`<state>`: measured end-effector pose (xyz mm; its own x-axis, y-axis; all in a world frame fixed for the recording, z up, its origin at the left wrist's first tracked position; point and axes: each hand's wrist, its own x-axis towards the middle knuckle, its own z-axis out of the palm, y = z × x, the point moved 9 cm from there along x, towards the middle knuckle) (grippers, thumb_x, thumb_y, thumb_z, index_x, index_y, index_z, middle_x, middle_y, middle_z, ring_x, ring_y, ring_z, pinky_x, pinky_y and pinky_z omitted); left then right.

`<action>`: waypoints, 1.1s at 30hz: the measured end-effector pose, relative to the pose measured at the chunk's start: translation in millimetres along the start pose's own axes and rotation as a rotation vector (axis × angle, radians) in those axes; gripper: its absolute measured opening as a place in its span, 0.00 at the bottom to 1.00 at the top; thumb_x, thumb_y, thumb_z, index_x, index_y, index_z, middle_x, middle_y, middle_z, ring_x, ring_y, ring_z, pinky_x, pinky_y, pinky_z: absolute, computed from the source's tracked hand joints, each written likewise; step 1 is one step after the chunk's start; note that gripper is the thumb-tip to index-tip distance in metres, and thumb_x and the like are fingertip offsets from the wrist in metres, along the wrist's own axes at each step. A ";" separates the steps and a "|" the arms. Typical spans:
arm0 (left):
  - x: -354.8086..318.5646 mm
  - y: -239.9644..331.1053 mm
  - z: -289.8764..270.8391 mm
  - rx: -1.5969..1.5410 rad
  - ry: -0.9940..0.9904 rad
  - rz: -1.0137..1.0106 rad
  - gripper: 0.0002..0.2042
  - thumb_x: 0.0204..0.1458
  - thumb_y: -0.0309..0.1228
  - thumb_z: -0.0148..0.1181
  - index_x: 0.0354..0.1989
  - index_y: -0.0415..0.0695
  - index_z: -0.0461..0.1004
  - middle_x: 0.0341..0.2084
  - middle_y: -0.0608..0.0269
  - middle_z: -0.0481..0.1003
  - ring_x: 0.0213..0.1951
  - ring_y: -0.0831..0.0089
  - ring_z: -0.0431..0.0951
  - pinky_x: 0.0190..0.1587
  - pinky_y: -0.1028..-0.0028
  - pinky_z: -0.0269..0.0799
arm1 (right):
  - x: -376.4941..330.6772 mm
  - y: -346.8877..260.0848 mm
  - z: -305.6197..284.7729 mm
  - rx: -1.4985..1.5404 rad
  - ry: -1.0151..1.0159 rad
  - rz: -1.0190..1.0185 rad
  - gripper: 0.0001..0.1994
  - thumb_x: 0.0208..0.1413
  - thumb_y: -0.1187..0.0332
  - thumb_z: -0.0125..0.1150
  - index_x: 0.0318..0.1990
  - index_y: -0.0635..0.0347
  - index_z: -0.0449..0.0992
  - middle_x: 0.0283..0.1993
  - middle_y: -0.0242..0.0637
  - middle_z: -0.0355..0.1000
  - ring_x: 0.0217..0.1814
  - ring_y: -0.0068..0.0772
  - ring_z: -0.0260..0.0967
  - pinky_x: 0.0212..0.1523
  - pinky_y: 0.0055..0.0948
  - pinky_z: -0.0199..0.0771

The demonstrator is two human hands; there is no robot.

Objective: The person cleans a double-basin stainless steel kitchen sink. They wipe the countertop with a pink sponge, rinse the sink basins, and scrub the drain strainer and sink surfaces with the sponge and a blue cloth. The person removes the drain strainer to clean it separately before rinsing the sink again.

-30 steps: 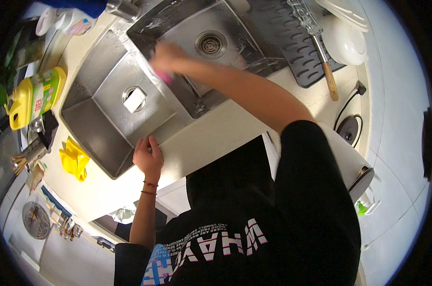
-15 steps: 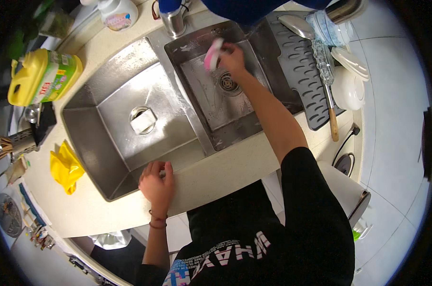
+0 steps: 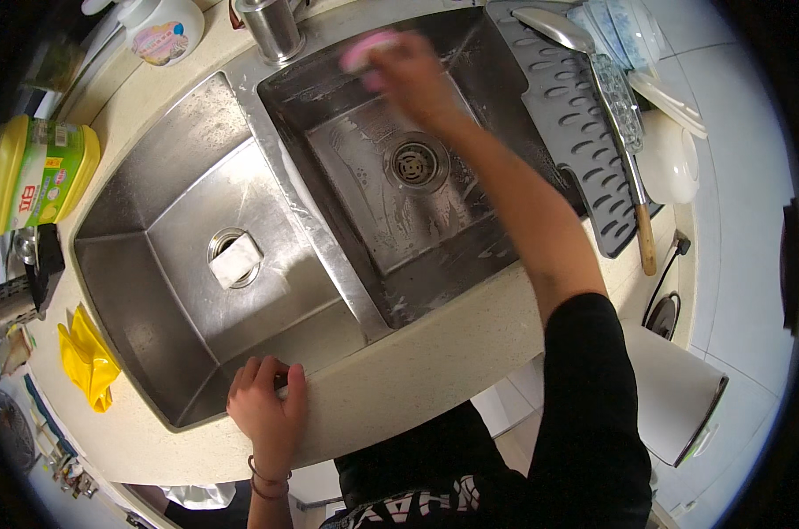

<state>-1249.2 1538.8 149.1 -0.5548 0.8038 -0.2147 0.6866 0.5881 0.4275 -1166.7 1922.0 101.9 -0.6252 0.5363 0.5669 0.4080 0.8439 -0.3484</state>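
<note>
Head view, looking down. Right hand [image 3: 417,75] stretched far forward, fingers closed over a pink sponge [image 3: 364,48], blurred, pressed against the back wall of the right basin [image 3: 434,229] just beside the far left corner. Sponge poking out to the left of the fingers, so its long side lying roughly along that back wall. Drain [image 3: 414,164] below the right hand, nearer the body, close but not touching. Streaks of wet and foam across the basin floor between the drain and the near wall.

Left hand [image 3: 267,406] well apart from the right, down at the near edge, fingers curled over the front rim of the left basin [image 3: 152,229], palm flat on the desk [image 3: 434,370]; holding nothing, only bracing. White stopper [image 3: 234,261] in the left basin's drain ahead of the left hand, untouched.

Right hand alone on the sponge; left hand far from it, across the divider and both basins' length.

Beyond the right hand's wrist, to the right: grey draining mat [image 3: 576,132] with a wooden-handled utensil [image 3: 633,185]. To the left of the left hand: yellow gloves [image 3: 86,357]; further ahead, a yellow bottle [image 3: 33,176]. Metal tap base [image 3: 271,26] just left of the sponge.
</note>
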 end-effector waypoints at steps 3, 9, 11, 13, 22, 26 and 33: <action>2.1 7.8 2.0 -0.013 -0.002 0.045 0.12 0.48 0.37 0.59 0.19 0.44 0.69 0.18 0.63 0.68 0.25 0.60 0.70 0.27 0.64 0.64 | -22.9 85.7 -62.6 0.018 0.515 0.443 0.11 0.51 0.77 0.57 0.43 0.56 0.72 0.39 0.44 0.66 0.44 0.47 0.66 0.46 0.39 0.68; 2.2 7.3 0.9 0.040 0.032 0.065 0.13 0.48 0.37 0.59 0.19 0.43 0.68 0.19 0.61 0.67 0.24 0.59 0.69 0.26 0.63 0.63 | -10.5 -90.5 67.5 0.305 -0.029 0.027 0.12 0.48 0.73 0.58 0.42 0.58 0.74 0.47 0.42 0.64 0.53 0.47 0.63 0.53 0.37 0.65; 3.2 0.2 4.5 0.042 0.012 0.050 0.13 0.48 0.37 0.59 0.19 0.43 0.68 0.19 0.61 0.67 0.24 0.59 0.70 0.26 0.63 0.63 | -6.3 -92.8 64.6 -0.060 -0.096 -0.215 0.12 0.52 0.68 0.57 0.45 0.56 0.75 0.48 0.40 0.66 0.56 0.43 0.64 0.53 0.35 0.68; -3.7 -9.9 1.9 0.050 0.005 0.014 0.13 0.48 0.37 0.59 0.19 0.43 0.68 0.19 0.61 0.67 0.25 0.59 0.70 0.26 0.63 0.63 | 3.1 -39.5 12.9 0.664 -0.466 0.392 0.12 0.56 0.64 0.56 0.47 0.54 0.75 0.49 0.41 0.67 0.53 0.41 0.66 0.51 0.36 0.70; 1.5 -1.1 0.0 0.019 -0.006 0.011 0.13 0.47 0.38 0.61 0.18 0.44 0.70 0.19 0.63 0.69 0.24 0.60 0.71 0.26 0.64 0.64 | -86.8 84.9 49.6 -0.780 -0.500 0.150 0.11 0.53 0.69 0.55 0.43 0.56 0.78 0.46 0.49 0.73 0.42 0.51 0.74 0.40 0.45 0.78; 5.0 -6.9 -1.1 -0.021 0.018 -0.017 0.15 0.47 0.41 0.62 0.17 0.45 0.71 0.19 0.63 0.70 0.25 0.60 0.72 0.26 0.64 0.66 | -85.3 97.1 31.6 -0.746 -1.223 -0.086 0.10 0.53 0.65 0.55 0.35 0.57 0.82 0.37 0.43 0.78 0.48 0.50 0.73 0.42 0.44 0.77; 2.2 -8.9 -6.1 -0.019 0.021 -0.027 0.15 0.45 0.42 0.63 0.16 0.45 0.71 0.18 0.63 0.71 0.25 0.59 0.73 0.27 0.62 0.67 | -63.4 92.0 66.8 -0.812 -1.192 -0.019 0.13 0.52 0.65 0.59 0.44 0.58 0.80 0.48 0.46 0.72 0.51 0.51 0.71 0.40 0.42 0.79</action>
<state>-1259.4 1534.8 150.1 -0.5825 0.7858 -0.2081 0.6624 0.6072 0.4387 -1134.0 1966.6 -16.0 -0.6419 0.5598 -0.5239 0.3989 0.8274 0.3954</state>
